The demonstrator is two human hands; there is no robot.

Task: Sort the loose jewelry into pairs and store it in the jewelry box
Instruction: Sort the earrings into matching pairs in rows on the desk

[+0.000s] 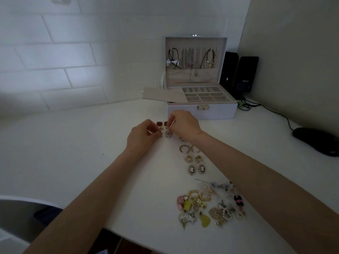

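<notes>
1. the loose pile (211, 206) of jewelry lies on the table (73, 153) close to its near edge, right of the middle: gold hoops, pink and yellow-green pieces, silver stars and a black-and-pink piece, all jumbled and touching.
2. from the pile a column of pairs runs toward the far edge. first comes the cameo pair (196, 169), two ovals side by side, then the gold pair (193, 159), then the hoops (187, 149). the right forearm hides part of this column.
3. the red pair (162, 123) lies farthest out, just behind the fingertips of both hands.
4. the left hand (141, 136) has its fingers curled and pinches a small gold piece (159, 132) just above the table.
5. the right hand (183, 123) has its fingers bent down and pinches a silver piece (167, 134), which sits right beside the gold one. whether the two pieces touch cannot be told.
6. the box (201, 110) stands at the far edge toward the right corner, with its lid upright. necklaces (190, 59) hang inside the lid.
7. the box's tray (203, 94) shows rows of small square compartments, and no jewelry can be made out in them.
8. a flat beige panel (163, 94) juts out from the left side of the box.
9. two dark speakers (238, 74) stand just behind the box on the right.
10. a black mouse (315, 140) lies near the right edge, and its cable runs back toward the speakers.
</notes>
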